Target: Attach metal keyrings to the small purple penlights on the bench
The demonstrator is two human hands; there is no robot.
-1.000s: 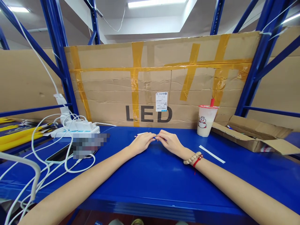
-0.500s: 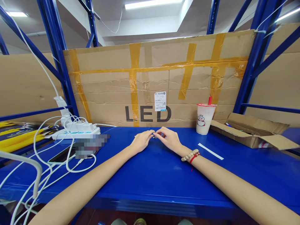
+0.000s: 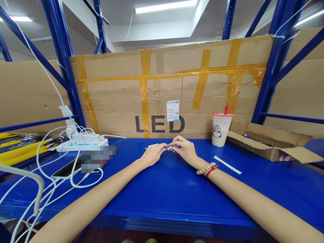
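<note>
Over the far part of the blue table, my left hand [image 3: 152,155] and my right hand [image 3: 185,151] meet fingertip to fingertip. Both are closed in a pinch at a tiny dark, shiny piece [image 3: 167,147], mostly covered by the fingers and too small to name. Under my right hand's fingers, a dark reddish bit [image 3: 179,156] shows against the table. Just beyond my left hand lies a thin white and silvery object [image 3: 152,145], partly hidden by it. A beaded bracelet and a red cord circle my right wrist.
A lidded drink cup [image 3: 221,131] with a red straw stands back right, beside an open cardboard box [image 3: 270,148]. A white strip [image 3: 227,164] lies nearer. On the left are a power strip [image 3: 83,143], a phone [image 3: 68,168] and looping white cables. A taped cardboard sheet [image 3: 113,101] closes off the back.
The fingers of my right hand have shifted and lifted slightly, and the reddish bit shows below them. More of the white and silvery object is visible behind my left hand.
</note>
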